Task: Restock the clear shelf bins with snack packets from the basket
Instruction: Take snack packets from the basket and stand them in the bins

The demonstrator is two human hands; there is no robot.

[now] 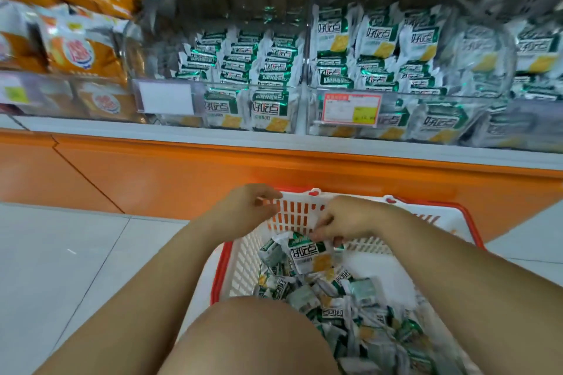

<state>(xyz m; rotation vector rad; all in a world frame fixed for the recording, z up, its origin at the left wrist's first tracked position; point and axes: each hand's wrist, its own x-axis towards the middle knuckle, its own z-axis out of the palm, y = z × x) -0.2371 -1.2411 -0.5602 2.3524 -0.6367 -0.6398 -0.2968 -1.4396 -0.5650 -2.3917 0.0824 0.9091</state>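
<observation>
Pulling 1 packet out of the basket

Right hand (347, 220) pinches the top edge of 1 green-and-white packet (308, 256), which hangs just under the fingertips, above the pile (353, 301). Left hand (243, 210) fingers curl on the basket (300, 214) rim.

The bins (249, 87) are walled in front and crowded with packets (274, 64); bare floor (76, 253) lies open left of the basket (218, 268).

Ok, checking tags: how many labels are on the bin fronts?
3: a blurred label far left, a blank white label mid-shelf, a red-bordered label further right. More may be hidden.
</observation>
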